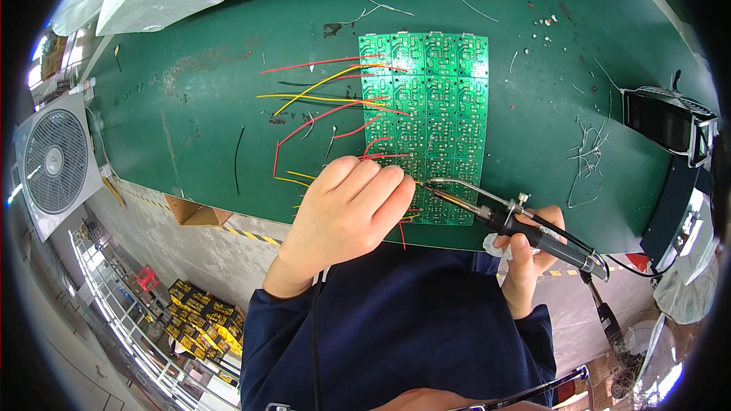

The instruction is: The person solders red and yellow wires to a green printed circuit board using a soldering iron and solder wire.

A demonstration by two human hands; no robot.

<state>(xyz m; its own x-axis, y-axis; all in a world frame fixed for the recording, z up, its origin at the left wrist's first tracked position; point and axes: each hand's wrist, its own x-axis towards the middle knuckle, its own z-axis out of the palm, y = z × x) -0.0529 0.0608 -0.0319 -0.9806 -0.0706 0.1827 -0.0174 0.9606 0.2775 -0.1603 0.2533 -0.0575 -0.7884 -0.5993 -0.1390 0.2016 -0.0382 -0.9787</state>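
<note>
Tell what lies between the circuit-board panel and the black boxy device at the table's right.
In the head view, thin silvery wire scraps, mostly one loose tangle, lie on the green tabletop between the panel and the device.

Two hands (350,202) — one soldering iron (509,223), one circuit-board panel (438,106), one surface (205,122); several red wires (320,64), several yellow wires (304,97) — exact count unclear.

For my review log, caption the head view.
Right hand angles a soldering iron over a green circuit board, left hand close.

Left hand (354,202) knuckles-up, right hand (531,259) curled
</note>
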